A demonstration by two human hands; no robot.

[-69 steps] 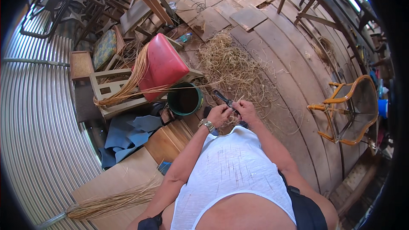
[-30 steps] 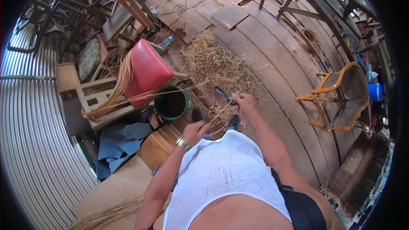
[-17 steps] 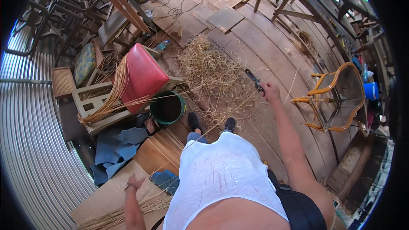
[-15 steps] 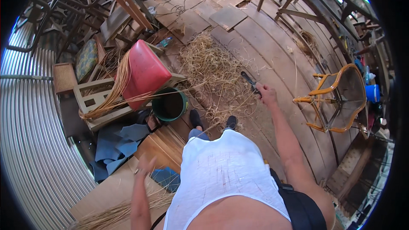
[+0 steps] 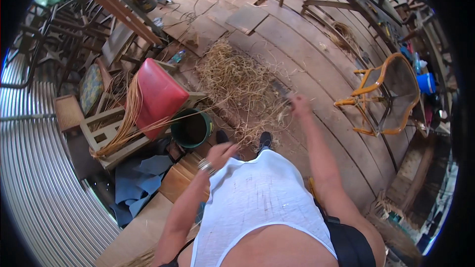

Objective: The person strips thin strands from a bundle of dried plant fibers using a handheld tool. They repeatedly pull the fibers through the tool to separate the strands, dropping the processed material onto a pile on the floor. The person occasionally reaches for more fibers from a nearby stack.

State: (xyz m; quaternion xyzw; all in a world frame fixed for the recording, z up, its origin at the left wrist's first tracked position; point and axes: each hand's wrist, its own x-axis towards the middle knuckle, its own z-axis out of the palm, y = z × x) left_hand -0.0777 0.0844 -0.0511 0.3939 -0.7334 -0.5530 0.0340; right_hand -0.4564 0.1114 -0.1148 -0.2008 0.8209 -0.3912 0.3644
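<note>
My right hand (image 5: 300, 106) reaches out over the floor, closed around a dark, narrow knife-like tool (image 5: 281, 89) smeared by motion. Beside it lies a heap of tan cane shavings (image 5: 232, 71), which spreads toward my shoes. My left hand (image 5: 221, 155), a metal watch on its wrist, is at the left edge of my white shirt. Its fingers are drawn together; what they hold, if anything, is too blurred to name. Long cane strands (image 5: 132, 104) drape over a red-cushioned chair (image 5: 161, 91) lying tipped at the left. Near my left hand stands a dark green bucket (image 5: 190, 128).
A rattan-framed chair (image 5: 388, 96) stands at the right, with a blue container (image 5: 425, 83) behind it. Blue sheet scraps (image 5: 138, 180) and wooden boards (image 5: 178, 180) lie left of me. Dark chair frames (image 5: 59, 44) are stacked far left. A loose panel (image 5: 247, 18) rests on the floor.
My left hand has swung up and right from beside the boards to the front of my shirt, its fingers drawing together. My right hand has shifted slightly left with the tool. The view has turned a little.
</note>
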